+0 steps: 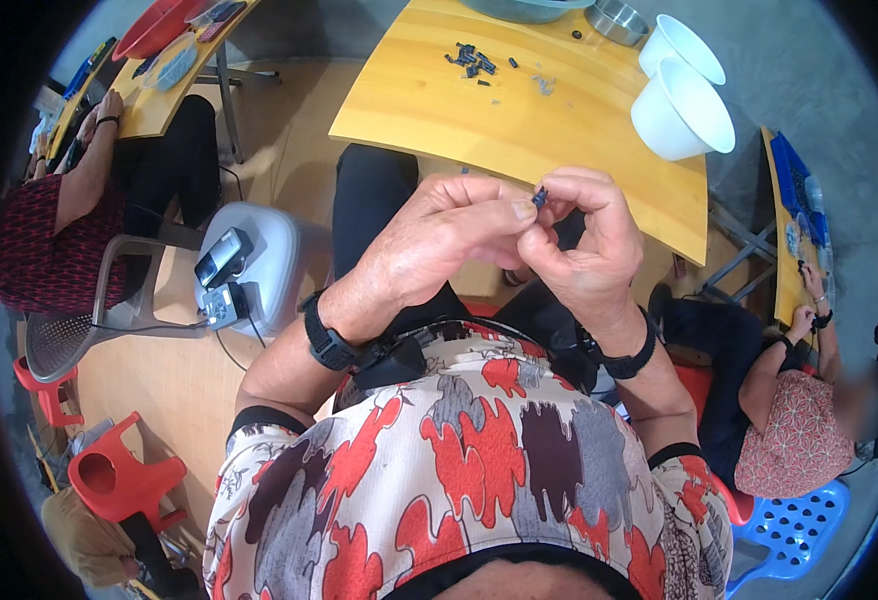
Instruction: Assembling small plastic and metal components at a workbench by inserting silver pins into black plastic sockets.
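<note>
Between the fingertips of both hands is a small dark plastic-looking piece (540, 197), mostly covered by the fingers, so its exact kind does not show. My left hand (459, 232) pinches it with thumb and forefinger from the left. From the right, my right hand (587, 235) closes its thumb and curled fingers on the same piece. Both hands are held just off the near edge of the yellow wooden table (409, 95), above my lap. Farther back on that table lies a loose pile of similar small black pieces (473, 60), with clear scraps (545, 86) beside it.
Two white tubs (683, 110) stand at the table's right side, near a metal bowl (617, 20) and a large basin (529, 10). A grey stool (289, 255) carrying devices is at my left. People sit at tables on both sides; a red chair (124, 465) stands lower left.
</note>
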Demonstrator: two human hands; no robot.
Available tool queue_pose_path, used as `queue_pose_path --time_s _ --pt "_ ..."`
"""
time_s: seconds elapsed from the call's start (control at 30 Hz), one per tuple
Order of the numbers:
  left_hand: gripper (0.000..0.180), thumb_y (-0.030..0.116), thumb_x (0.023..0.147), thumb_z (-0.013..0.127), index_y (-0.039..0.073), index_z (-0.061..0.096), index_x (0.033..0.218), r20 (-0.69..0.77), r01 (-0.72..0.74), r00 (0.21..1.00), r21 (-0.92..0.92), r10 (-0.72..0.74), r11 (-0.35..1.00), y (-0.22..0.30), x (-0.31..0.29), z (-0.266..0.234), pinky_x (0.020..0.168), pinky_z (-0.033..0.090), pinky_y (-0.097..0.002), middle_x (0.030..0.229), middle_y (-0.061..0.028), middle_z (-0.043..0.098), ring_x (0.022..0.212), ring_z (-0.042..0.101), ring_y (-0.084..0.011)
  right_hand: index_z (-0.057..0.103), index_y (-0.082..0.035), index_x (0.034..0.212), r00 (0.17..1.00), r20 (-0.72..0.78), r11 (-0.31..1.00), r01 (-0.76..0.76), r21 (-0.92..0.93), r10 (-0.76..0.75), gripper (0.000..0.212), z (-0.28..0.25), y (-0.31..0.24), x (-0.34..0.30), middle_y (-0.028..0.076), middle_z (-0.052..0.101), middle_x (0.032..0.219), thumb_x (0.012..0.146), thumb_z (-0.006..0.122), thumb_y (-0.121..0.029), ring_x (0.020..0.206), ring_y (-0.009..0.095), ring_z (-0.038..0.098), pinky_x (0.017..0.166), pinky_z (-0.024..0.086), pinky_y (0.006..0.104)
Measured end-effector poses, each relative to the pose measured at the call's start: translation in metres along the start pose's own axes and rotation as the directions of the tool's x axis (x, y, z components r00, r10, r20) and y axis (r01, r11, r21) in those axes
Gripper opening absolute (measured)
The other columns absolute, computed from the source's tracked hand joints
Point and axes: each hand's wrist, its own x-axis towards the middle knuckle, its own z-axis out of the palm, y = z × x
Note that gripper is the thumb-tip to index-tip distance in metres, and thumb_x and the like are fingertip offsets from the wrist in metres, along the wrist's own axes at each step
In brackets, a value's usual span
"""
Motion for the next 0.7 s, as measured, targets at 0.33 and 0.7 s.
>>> queue_pose_path --time_s 0.33,0.7 --pt "0.018 0.011 0.088 0.054 -0.003 0.066 0.090 0.020 -0.146 0.989 0.240 0.145 0.960 -0.0007 0.0004 0.0024 0.072 0.050 -0.0251 0.085 -0.0079 0.066 0.077 0.061 -0.0119 0.056 -0.003 0.087 0.991 0.017 0.991 0.131 -0.023 -0.131 0.028 0.0000 0.0017 0.0053 0.008 0.061 0.083 0.064 0.072 0.002 0.062 0.011 0.058 0.056 0.048 0.0206" --pt "0.018 0.011 0.089 0.054 -0.003 0.065 0.091 0.019 -0.124 0.992 0.212 0.123 0.969 0.0007 0.0055 0.0058 0.071 0.050 -0.0242 0.084 -0.0065 0.065 0.076 0.061 -0.0103 0.058 -0.002 0.099 0.999 0.037 1.000 0.001 0.010 -0.001 0.037 -0.0049 0.0069 0.0017 0.006 0.061 0.084 0.064 0.070 0.001 0.063 0.011 0.058 0.058 0.049 0.0219"
